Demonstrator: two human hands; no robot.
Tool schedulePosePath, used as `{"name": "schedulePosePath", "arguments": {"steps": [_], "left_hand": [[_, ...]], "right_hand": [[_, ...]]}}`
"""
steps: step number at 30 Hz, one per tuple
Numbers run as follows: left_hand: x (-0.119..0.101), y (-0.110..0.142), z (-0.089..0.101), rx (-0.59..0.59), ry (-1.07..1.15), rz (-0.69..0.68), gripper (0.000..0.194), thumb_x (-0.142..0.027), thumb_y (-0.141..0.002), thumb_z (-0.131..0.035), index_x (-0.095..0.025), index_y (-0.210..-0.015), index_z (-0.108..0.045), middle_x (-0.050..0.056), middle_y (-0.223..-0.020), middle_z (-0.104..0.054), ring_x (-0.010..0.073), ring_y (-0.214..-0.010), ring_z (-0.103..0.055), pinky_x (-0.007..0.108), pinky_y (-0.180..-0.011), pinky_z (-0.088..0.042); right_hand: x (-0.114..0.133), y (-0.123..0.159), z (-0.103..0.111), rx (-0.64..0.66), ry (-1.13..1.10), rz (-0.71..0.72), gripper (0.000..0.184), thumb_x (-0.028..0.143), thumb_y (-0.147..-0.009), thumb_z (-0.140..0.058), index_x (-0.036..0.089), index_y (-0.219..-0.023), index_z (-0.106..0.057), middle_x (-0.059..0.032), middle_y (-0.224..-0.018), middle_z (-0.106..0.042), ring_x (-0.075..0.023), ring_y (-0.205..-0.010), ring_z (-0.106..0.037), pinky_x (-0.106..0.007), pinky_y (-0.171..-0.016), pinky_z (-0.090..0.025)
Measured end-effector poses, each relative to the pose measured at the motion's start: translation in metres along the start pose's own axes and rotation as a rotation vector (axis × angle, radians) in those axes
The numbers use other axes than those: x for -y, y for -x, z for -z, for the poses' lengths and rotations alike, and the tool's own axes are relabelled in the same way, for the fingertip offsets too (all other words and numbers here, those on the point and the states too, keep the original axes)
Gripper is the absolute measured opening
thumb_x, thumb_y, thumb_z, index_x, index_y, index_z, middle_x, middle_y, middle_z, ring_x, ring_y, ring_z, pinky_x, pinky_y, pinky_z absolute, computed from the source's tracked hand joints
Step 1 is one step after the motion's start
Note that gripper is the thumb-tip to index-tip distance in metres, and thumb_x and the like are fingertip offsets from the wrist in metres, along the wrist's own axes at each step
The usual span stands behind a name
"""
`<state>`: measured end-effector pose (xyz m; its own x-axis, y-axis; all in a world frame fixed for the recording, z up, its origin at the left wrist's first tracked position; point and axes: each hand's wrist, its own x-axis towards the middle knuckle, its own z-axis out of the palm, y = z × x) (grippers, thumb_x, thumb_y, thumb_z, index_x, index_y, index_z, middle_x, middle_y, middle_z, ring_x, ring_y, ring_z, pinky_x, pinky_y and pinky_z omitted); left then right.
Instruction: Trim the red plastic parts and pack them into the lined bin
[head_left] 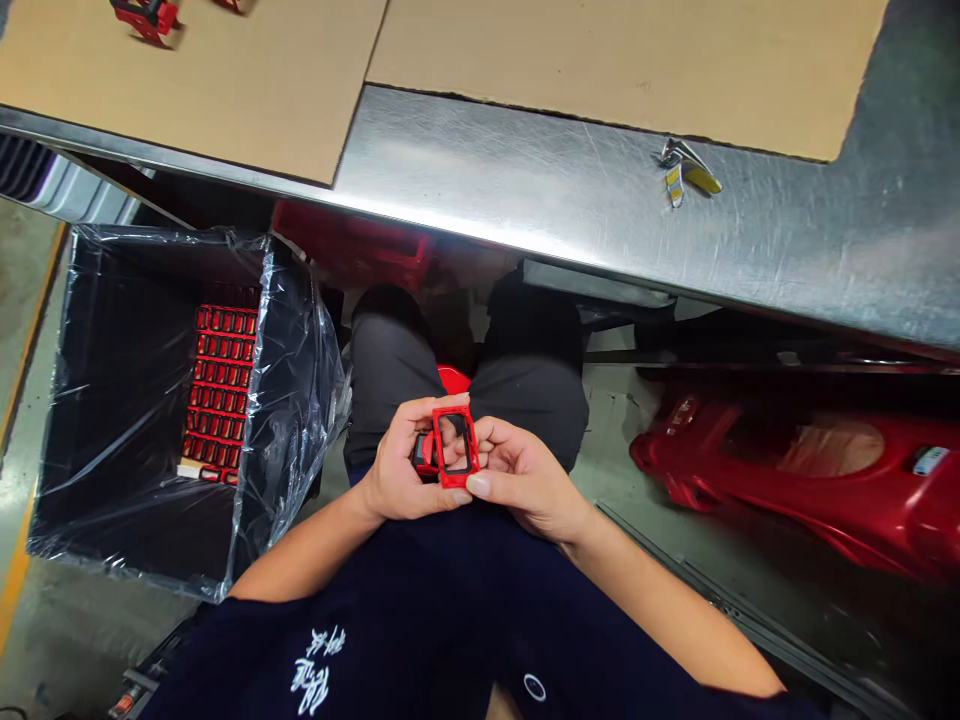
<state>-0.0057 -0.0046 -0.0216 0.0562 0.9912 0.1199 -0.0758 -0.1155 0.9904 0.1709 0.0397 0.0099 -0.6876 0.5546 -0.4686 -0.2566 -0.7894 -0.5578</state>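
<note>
Above the two dark-clad thighs [529, 380], holding one red frame [454, 481] with both hands. Gripping it at its two short ends with the left hand [401, 465], thumb at the near end and fingers at the far end. Pinching it near the lower right corner with the right hand [532, 480], thumb in front and fingers bent, with fingertips showing through its single black-edged opening. Beside its left edge, within the left hand's curl, one red-and-black piece [425, 452]; joined or loose, impossible to tell.

On the metal table [465, 170], two cardboard sheets: one left sheet [247, 90] and one right sheet [637, 70]. On the left one, two red parts, one with black on it [150, 18] and one cut off by the view's top edge [231, 4]. On bare metal near the right sheet's edge, one yellow-handled tool [686, 172].

To the left, one dark bin [127, 400] lined with clear plastic, with at least six rows of red-and-black parts [219, 400] inside; exact number unclear. To the right, below table level, one large glossy red body [810, 460].
</note>
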Motion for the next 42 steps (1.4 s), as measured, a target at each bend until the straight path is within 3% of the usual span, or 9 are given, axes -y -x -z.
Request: {"name": "schedulePosePath", "arguments": {"steps": [6, 9, 12, 21, 26, 30, 33, 37, 42], "left_hand": [[0.003, -0.001, 0.003, 0.036, -0.006, 0.013, 0.083, -0.046, -0.073, -0.087, -0.023, -0.142, -0.048, 0.014, -0.122, -0.069, 0.0177, -0.085, -0.067, 0.033, -0.078, -0.058], [0.003, -0.002, 0.005, 0.051, 0.008, -0.033, 0.084, -0.045, -0.073, -0.088, -0.024, -0.143, -0.047, 0.017, -0.137, -0.065, 0.0232, -0.103, -0.071, 0.039, -0.092, -0.058], [0.003, -0.001, 0.005, 0.068, 0.025, -0.020, 0.084, -0.045, -0.072, -0.089, -0.024, -0.142, -0.046, 0.017, -0.138, -0.065, 0.0270, -0.115, -0.070, 0.041, -0.100, -0.055], [-0.011, 0.002, 0.004, 0.002, -0.090, 0.130, 0.078, -0.048, -0.070, -0.089, -0.020, -0.132, -0.050, 0.011, -0.113, -0.073, 0.0183, -0.083, -0.070, 0.034, -0.081, -0.057], [-0.017, -0.001, 0.006, -0.002, -0.124, 0.109, 0.077, -0.047, -0.071, -0.089, -0.021, -0.133, -0.052, 0.007, -0.107, -0.072, 0.0144, -0.075, -0.066, 0.031, -0.076, -0.056], [-0.015, -0.003, 0.010, 0.035, -0.078, 0.111, 0.079, -0.046, -0.070, -0.090, -0.023, -0.136, -0.053, 0.004, -0.098, -0.071, 0.0146, -0.074, -0.065, 0.029, -0.073, -0.056], [-0.012, -0.003, 0.012, 0.076, 0.068, 0.078, 0.082, -0.046, -0.072, -0.089, -0.026, -0.142, -0.051, 0.008, -0.111, -0.072, 0.0196, -0.089, -0.071, 0.032, -0.081, -0.058], [-0.010, -0.001, 0.015, 0.085, 0.290, 0.107, 0.083, -0.046, -0.078, -0.085, -0.035, -0.150, -0.045, 0.013, -0.136, -0.066, 0.0237, -0.112, -0.072, 0.036, -0.093, -0.059], [-0.016, -0.003, 0.022, 0.056, 0.283, 0.199, 0.064, -0.047, -0.078, -0.084, -0.025, -0.134, -0.062, 0.014, -0.123, -0.072, 0.0176, -0.083, -0.073, 0.025, -0.067, -0.058]], "right_hand": [[-0.001, 0.002, 0.003, 0.028, -0.035, -0.006, 0.038, 0.028, -0.072, -0.092, 0.019, -0.094, -0.063, -0.0053, -0.107, -0.075, -0.0143, -0.085, -0.074, -0.026, -0.078, -0.057], [0.001, 0.002, 0.002, 0.054, -0.049, -0.035, 0.040, 0.030, -0.071, -0.092, 0.018, -0.094, -0.062, -0.0059, -0.102, -0.075, -0.0151, -0.082, -0.074, -0.027, -0.077, -0.056], [0.002, -0.001, 0.001, 0.074, -0.080, -0.078, 0.041, 0.032, -0.069, -0.093, 0.016, -0.095, -0.064, -0.0064, -0.098, -0.076, -0.0160, -0.084, -0.074, -0.027, -0.080, -0.056], [-0.008, -0.006, 0.008, 0.170, -0.259, -0.155, 0.045, 0.043, -0.068, -0.091, 0.014, -0.097, -0.073, -0.0080, -0.096, -0.076, -0.0127, -0.070, -0.069, -0.025, -0.068, -0.060], [-0.010, -0.003, 0.008, 0.121, -0.251, -0.143, 0.046, 0.044, -0.068, -0.092, 0.014, -0.098, -0.073, -0.0043, -0.083, -0.073, -0.0139, -0.068, -0.069, -0.027, -0.069, -0.060], [-0.003, -0.002, 0.004, 0.053, -0.175, -0.106, 0.045, 0.039, -0.066, -0.094, 0.015, -0.097, -0.073, -0.0055, -0.088, -0.075, -0.0160, -0.075, -0.072, -0.028, -0.071, -0.061], [0.003, 0.000, 0.003, 0.052, -0.104, -0.085, 0.040, 0.035, -0.067, -0.094, 0.015, -0.091, -0.069, -0.0055, -0.093, -0.075, -0.0156, -0.076, -0.072, -0.028, -0.072, -0.061], [0.007, 0.003, 0.003, 0.049, -0.018, -0.094, 0.035, 0.030, -0.071, -0.092, 0.018, -0.084, -0.062, -0.0020, -0.084, -0.074, -0.0138, -0.074, -0.071, -0.028, -0.075, -0.059], [0.008, 0.004, 0.003, 0.001, 0.129, -0.030, 0.032, 0.028, -0.072, -0.092, 0.019, -0.085, -0.064, -0.0007, -0.086, -0.072, -0.0129, -0.076, -0.068, -0.027, -0.072, -0.058]]}}
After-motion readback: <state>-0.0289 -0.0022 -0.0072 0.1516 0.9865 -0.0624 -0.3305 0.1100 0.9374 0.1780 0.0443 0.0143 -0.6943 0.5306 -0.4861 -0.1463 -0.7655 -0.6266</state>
